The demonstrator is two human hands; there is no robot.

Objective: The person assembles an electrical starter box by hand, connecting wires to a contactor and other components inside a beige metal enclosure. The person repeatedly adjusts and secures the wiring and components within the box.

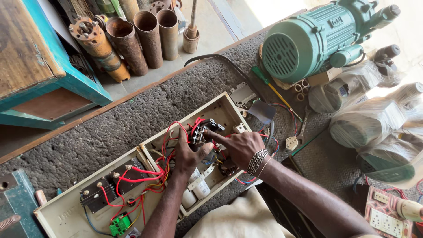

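An opened cream metal control box (222,103) lies on the rough dark work surface, its hinged lid (66,213) folded out to the left. Red wires (165,165) run between both halves. My left hand (188,155) rests inside the box, fingers on the wiring beside a small black switch part (203,130). My right hand (238,145), with bracelets at the wrist, reaches in from the right and its index finger touches that black part. White cylindrical capacitors (198,188) lie in the box near my left forearm.
A green electric motor (317,39) sits at the back right, with plastic-wrapped motors (379,123) beside it. A green-handled screwdriver (266,81) lies near a black cable (220,59). Rusty pipes (141,39) and a teal wooden table (39,66) stand on the floor at left. A white socket board (387,218) is at the bottom right.
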